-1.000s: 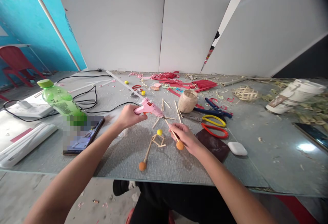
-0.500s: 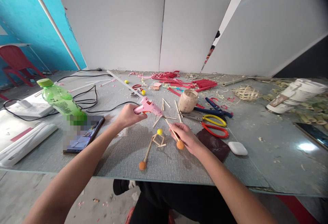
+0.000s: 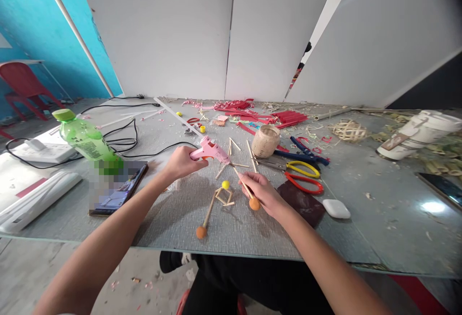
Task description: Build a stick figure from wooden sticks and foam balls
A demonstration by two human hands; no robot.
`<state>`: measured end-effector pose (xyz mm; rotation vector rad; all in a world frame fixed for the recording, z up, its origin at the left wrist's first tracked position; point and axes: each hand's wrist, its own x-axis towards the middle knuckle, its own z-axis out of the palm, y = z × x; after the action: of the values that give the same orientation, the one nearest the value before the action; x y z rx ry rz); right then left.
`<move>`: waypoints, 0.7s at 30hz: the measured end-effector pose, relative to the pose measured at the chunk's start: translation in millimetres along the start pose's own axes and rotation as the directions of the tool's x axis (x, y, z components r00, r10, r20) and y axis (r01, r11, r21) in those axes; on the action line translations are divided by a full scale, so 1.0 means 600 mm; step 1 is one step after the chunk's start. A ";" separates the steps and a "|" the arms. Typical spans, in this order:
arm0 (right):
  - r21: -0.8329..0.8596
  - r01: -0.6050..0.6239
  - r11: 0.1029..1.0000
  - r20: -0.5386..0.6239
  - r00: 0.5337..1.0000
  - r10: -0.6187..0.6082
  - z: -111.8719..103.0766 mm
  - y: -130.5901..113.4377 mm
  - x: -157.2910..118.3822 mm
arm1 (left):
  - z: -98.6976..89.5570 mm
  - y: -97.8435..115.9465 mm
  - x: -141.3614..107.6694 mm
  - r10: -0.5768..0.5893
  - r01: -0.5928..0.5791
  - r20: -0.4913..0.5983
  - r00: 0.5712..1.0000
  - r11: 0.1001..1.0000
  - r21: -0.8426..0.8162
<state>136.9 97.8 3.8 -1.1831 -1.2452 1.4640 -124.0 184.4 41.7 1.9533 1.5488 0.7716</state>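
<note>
My left arm (image 3: 115, 238) reaches in from lower left; left hand (image 3: 184, 163) wrapped around pink glue gun (image 3: 212, 151), nozzle (image 3: 227, 161) slanting down toward right. My right arm (image 3: 321, 252) reaches from lower right; right hand (image 3: 263, 191) pinching stick (image 3: 246, 187), orange ball (image 3: 254, 203) at near end, far tip close to nozzle. On table (image 3: 169, 226): green bottle (image 3: 88, 139), phone (image 3: 126, 194) beside left arm, stick frame (image 3: 218, 198) with yellow ball (image 3: 225, 184) between arms, jar (image 3: 266, 142), scissors (image 3: 281, 166) just beyond right hand, white case (image 3: 336, 208).

There are two orange balls (image 3: 254, 203), one glue gun (image 3: 211, 150), one bottle (image 3: 86, 141).
</note>
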 end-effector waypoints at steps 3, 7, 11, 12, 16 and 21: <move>0.004 -0.005 1.000 -0.002 1.000 0.005 0.000 0.001 0.000 | 0.000 0.000 -0.001 0.002 -0.002 0.011 1.000 1.000 -0.003; -0.006 -0.005 1.000 -0.002 1.000 0.005 0.001 -0.001 0.000 | 0.001 -0.002 0.000 0.011 -0.010 0.016 1.000 1.000 -0.013; -0.013 -0.004 1.000 -0.003 1.000 0.004 0.001 -0.002 -0.001 | 0.001 -0.004 0.001 -0.003 0.003 0.014 1.000 1.000 0.001; -0.011 -0.006 1.000 -0.003 1.000 0.006 0.002 -0.002 -0.001 | 0.001 -0.004 0.001 -0.002 0.002 0.014 1.000 1.000 0.002; -0.006 -0.006 1.000 -0.008 1.000 0.006 0.002 -0.003 -0.001 | 0.001 -0.005 0.001 0.006 -0.006 0.018 1.000 1.000 -0.009; -0.007 -0.012 1.000 -0.007 1.000 0.012 0.002 -0.003 -0.002 | -0.001 -0.005 0.001 0.015 -0.015 0.028 0.999 1.000 0.002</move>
<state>136.0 96.5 6.0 -1.2009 -1.2413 1.4647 -126.4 185.8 39.9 1.9717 1.5208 0.7462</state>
